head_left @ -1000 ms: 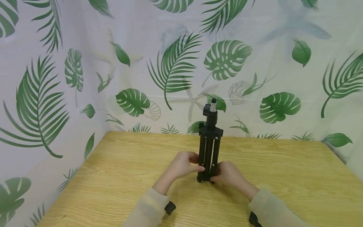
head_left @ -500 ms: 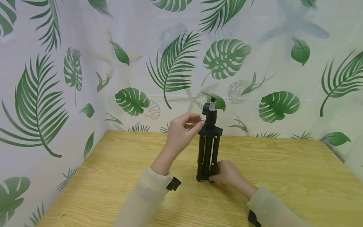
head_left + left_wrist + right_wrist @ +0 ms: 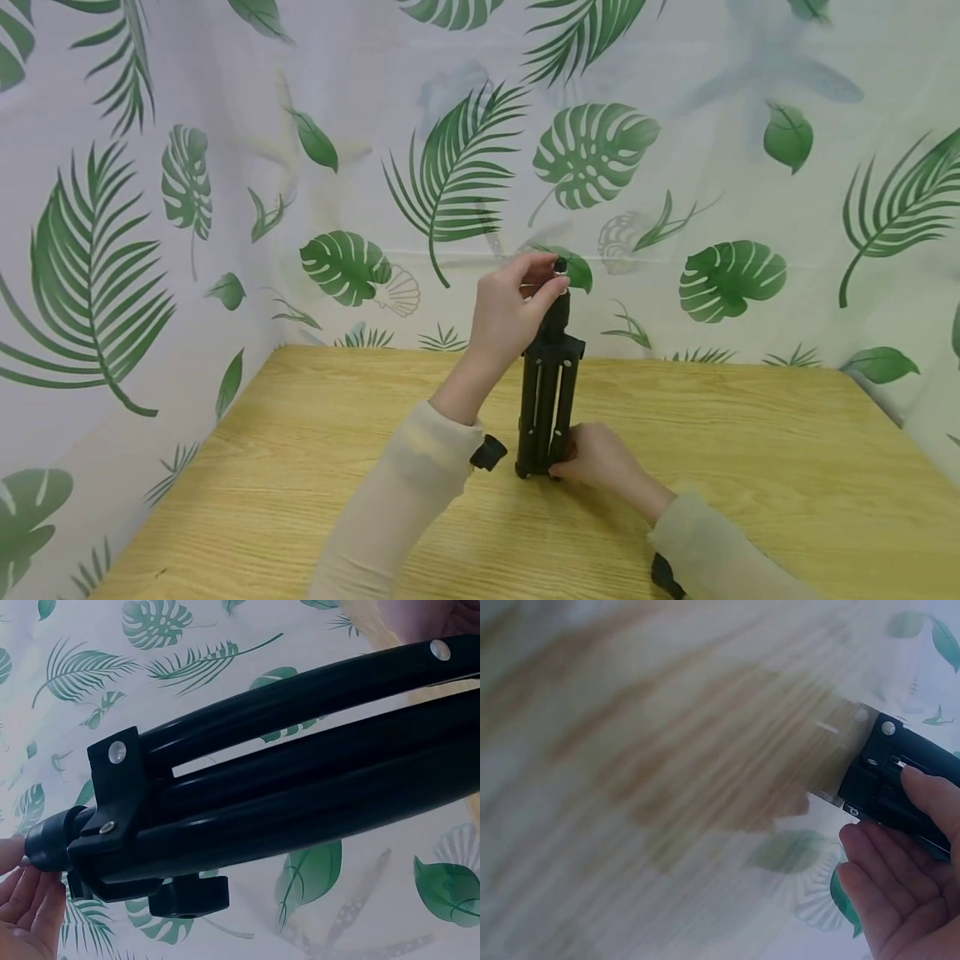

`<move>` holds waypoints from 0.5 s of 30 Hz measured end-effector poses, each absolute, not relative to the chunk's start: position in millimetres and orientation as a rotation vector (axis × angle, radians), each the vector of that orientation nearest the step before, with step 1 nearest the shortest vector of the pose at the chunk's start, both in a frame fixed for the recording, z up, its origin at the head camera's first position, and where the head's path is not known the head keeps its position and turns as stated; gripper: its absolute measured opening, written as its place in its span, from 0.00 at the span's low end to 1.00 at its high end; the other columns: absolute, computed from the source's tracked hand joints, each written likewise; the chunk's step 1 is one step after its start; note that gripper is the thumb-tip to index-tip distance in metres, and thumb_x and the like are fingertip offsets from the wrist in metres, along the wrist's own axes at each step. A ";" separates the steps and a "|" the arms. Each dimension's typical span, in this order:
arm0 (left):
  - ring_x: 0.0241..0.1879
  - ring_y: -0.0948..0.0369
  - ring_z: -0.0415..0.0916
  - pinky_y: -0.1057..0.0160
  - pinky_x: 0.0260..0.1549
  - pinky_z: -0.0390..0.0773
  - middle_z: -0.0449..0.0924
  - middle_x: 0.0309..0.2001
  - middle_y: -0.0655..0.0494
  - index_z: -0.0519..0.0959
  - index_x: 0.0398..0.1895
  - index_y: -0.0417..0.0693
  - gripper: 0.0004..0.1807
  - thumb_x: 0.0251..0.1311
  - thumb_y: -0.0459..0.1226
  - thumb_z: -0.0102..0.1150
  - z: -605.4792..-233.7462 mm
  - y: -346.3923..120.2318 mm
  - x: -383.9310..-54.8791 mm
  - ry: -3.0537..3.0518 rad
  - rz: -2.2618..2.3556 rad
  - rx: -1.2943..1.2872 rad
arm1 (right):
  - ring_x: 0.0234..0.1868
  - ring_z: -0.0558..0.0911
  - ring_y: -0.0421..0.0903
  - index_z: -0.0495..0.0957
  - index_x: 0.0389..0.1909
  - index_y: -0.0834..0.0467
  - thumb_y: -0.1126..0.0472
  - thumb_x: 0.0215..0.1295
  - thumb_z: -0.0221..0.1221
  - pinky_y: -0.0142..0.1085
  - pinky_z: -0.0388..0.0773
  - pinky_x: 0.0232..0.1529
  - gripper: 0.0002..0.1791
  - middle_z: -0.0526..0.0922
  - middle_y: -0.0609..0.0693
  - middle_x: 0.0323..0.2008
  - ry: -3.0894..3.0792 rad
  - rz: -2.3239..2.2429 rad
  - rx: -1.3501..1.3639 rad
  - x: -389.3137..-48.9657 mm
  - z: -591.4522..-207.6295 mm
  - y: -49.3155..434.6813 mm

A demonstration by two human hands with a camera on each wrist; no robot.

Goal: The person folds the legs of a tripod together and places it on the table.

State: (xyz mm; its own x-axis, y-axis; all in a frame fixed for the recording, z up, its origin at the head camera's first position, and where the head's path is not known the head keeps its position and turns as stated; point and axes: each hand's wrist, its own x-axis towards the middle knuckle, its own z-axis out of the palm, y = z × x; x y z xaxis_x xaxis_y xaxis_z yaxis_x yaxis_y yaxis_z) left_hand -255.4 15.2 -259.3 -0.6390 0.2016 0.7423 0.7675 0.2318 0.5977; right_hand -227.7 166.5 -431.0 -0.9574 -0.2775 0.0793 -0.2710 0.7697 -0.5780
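Note:
A black tripod stand (image 3: 548, 392) with its legs folded together stands upright on the wooden table. My left hand (image 3: 510, 304) pinches its top by the metal stud with thumb and fingers; the black tip (image 3: 560, 265) shows above them. Low on the legs, my right hand (image 3: 603, 457) grips the stand near its foot. In the left wrist view a black knob (image 3: 187, 898) sticks out beside the leg bracket (image 3: 116, 787), and left fingertips (image 3: 45, 900) touch the collar. The right wrist view has my right thumb (image 3: 934, 795) against the stand's lower end.
The wood-grain table (image 3: 300, 467) reaches back to a white curtain (image 3: 645, 75) printed with green leaves, which also hangs along the left side. A black wrist mount (image 3: 489, 452) sits on the left sleeve, another (image 3: 663, 575) on the right.
My left hand has risen from the lower legs, past the middle bracket, to the stud at the top, which it now pinches. The right hand has stayed at the foot, and the stand remains upright.

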 end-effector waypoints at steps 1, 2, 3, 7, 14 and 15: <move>0.35 0.60 0.76 0.74 0.34 0.73 0.79 0.34 0.46 0.76 0.41 0.34 0.12 0.53 0.32 0.59 -259.9 14.3 -255.6 -1.977 -1.433 -0.889 | 0.13 0.71 0.38 0.77 0.18 0.60 0.64 0.40 0.68 0.32 0.69 0.16 0.08 0.74 0.44 0.13 2.947 -0.960 -0.460 -227.5 -430.6 166.5; 0.35 0.60 0.76 0.74 0.34 0.73 0.79 0.34 0.46 0.76 0.41 0.34 0.12 0.53 0.31 0.59 -260.4 12.8 -255.2 -1.964 -1.450 -0.895 | 0.13 0.71 0.38 0.77 0.18 0.60 0.64 0.40 0.68 0.32 0.69 0.16 0.08 0.74 0.44 0.13 2.950 -0.960 -0.470 -227.4 -429.9 166.6; 0.35 0.60 0.76 0.73 0.34 0.73 0.79 0.34 0.46 0.76 0.41 0.34 0.13 0.53 0.31 0.59 -260.9 10.9 -254.6 -1.949 -1.469 -0.903 | 0.14 0.71 0.38 0.77 0.18 0.60 0.65 0.39 0.68 0.32 0.69 0.17 0.08 0.74 0.44 0.13 2.951 -0.959 -0.475 -227.1 -429.2 166.9; 0.33 0.60 0.77 0.70 0.33 0.75 0.79 0.34 0.44 0.76 0.42 0.33 0.13 0.51 0.29 0.60 -262.4 -3.8 -251.5 -1.908 -1.554 -0.890 | 0.17 0.72 0.39 0.76 0.18 0.60 0.67 0.38 0.66 0.34 0.70 0.21 0.07 0.75 0.45 0.15 2.993 -0.911 -0.489 -225.4 -424.8 171.6; 0.34 0.58 0.77 0.68 0.34 0.75 0.79 0.32 0.46 0.76 0.42 0.34 0.14 0.50 0.29 0.61 -267.9 -52.9 -252.6 -2.028 -1.550 -0.775 | 0.24 0.76 0.43 0.76 0.20 0.58 0.65 0.43 0.65 0.39 0.73 0.27 0.06 0.78 0.47 0.21 3.139 -0.757 -0.475 -225.7 -414.1 193.3; 0.33 0.58 0.77 0.68 0.34 0.75 0.79 0.32 0.47 0.77 0.42 0.35 0.14 0.50 0.29 0.61 -269.8 -60.2 -252.8 -2.062 -1.520 -0.762 | 0.25 0.76 0.44 0.76 0.21 0.58 0.65 0.43 0.65 0.40 0.73 0.27 0.06 0.78 0.47 0.22 3.150 -0.741 -0.470 -225.7 -412.9 197.0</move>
